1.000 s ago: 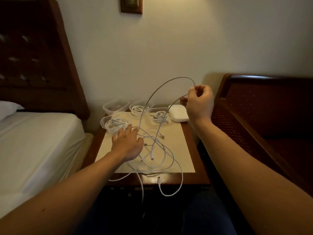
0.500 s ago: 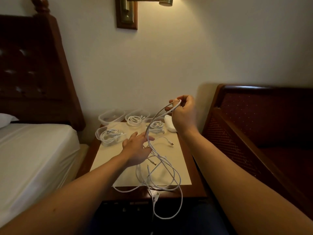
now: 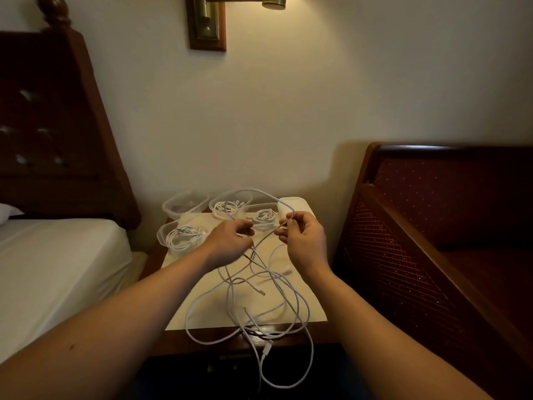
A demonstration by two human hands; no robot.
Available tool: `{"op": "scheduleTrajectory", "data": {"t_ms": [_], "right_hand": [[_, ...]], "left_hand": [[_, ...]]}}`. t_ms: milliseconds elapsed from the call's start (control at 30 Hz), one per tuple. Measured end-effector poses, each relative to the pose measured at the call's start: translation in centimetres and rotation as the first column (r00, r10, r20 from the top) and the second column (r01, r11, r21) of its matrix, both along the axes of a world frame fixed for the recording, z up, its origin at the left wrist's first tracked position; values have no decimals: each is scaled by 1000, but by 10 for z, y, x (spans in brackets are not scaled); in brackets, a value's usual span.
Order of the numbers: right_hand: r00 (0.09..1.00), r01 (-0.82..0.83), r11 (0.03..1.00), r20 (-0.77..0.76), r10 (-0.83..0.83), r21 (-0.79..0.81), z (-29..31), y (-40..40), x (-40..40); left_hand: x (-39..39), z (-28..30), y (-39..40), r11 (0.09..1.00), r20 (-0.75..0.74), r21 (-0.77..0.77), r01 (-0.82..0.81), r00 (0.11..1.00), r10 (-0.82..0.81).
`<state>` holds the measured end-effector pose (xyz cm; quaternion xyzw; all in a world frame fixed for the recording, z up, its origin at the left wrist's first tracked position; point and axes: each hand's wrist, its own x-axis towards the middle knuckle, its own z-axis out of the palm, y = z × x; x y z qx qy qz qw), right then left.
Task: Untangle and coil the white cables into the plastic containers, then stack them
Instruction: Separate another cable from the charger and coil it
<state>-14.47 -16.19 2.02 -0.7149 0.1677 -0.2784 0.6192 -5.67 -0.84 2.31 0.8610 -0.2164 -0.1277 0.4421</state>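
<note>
A tangle of white cables (image 3: 259, 301) lies on the cream mat of the nightstand (image 3: 202, 339), with loops hanging over the front edge. My left hand (image 3: 230, 241) and my right hand (image 3: 302, 241) are raised over the mat, close together, each pinching the same cable. A loop of that cable (image 3: 253, 192) arches up between them. Behind the hands stand clear plastic containers: one with a coil at the left (image 3: 180, 236), an empty one (image 3: 184, 203), and two more with coils (image 3: 227, 204) (image 3: 264, 216).
A white lidded box (image 3: 297, 204) sits at the back right of the nightstand. A bed (image 3: 52, 272) lies close on the left, a dark wooden sofa (image 3: 432, 241) close on the right. A brass wall lamp (image 3: 230, 7) hangs above.
My left hand rose from the tangle and took hold of the cable. My right hand came down and inward, so both hands now meet over the mat.
</note>
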Motion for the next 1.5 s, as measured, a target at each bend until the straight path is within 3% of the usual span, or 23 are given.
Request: {"op": "scheduleTrajectory", "data": {"t_ms": [67, 133, 233, 300, 367, 467, 533, 633, 733, 800, 900, 967, 1067, 1167, 1267, 1333, 1400, 1467, 1500], "right_hand": [[999, -22, 999, 30, 21, 35, 2, 2, 2], [997, -44, 998, 66, 40, 52, 9, 3, 4], [999, -29, 1000, 13, 29, 8, 12, 1, 4], [994, -36, 994, -110, 25, -105, 7, -1, 7], [972, -143, 972, -213, 102, -186, 2, -2, 10], [930, -303, 944, -255, 263, -131, -3, 6, 19], [938, -279, 955, -240, 249, -97, -4, 11, 27], [973, -124, 991, -200, 112, -49, -8, 10, 39], [988, -71, 997, -136, 73, 25, -2, 7, 41], [994, -38, 999, -104, 38, 5, 3, 4, 42], [999, 40, 998, -33, -38, 53, 12, -2, 42], [997, 64, 983, 26, -69, 169, 22, -6, 44], [988, 57, 965, 123, -92, 257, 38, -9, 47], [967, 66, 954, 219, -134, 293, 53, -7, 50], [950, 79, 948, 265, -166, 309, 64, -5, 55], [955, 63, 953, 259, -144, 295, 67, -3, 57], [970, 38, 962, 222, -100, 271, 63, 2, 57], [981, 21, 967, 183, -69, 252, 54, 9, 54], [984, 15, 969, 167, -58, 246, 48, 12, 51]], "left_hand": [[-4, -9, -2, 993, 25, 112, 41, 999, -44], [-3, -14, -4, 993, 154, 119, -11, 988, -7], [2, -5, -8, 993, 278, -45, -111, 953, 119], [7, 10, -11, 978, 271, -174, -114, 949, 159], [15, 25, -14, 950, 230, -303, -81, 961, 156], [16, 47, -21, 893, 149, -447, -48, 981, 127], [9, 52, -24, 881, 143, -472, -22, 984, 102], [-3, 29, -14, 950, 338, -312, -15, 933, 126], [-9, -22, -1, 998, 442, 4, 56, 895, -52], [-11, -49, 6, 975, 439, 217, 37, 889, -132], [-9, -67, 15, 934, 470, 347, -84, 877, -96], [-4, -69, 25, 857, 409, 500, -126, 906, -105], [4, -70, 40, 649, 215, 753, -107, 972, -89], [8, -68, 51, 541, 183, 832, -122, 981, -59], [11, -67, 59, 495, 214, 854, -159, 975, -56], [12, -67, 61, 538, 216, 824, -180, 976, -5], [12, -66, 57, 704, 164, 694, -150, 985, 49], [8, -59, 50, 884, 61, 456, -101, 995, 82], [5, -56, 46, 933, 17, 349, -91, 996, 91]]}}
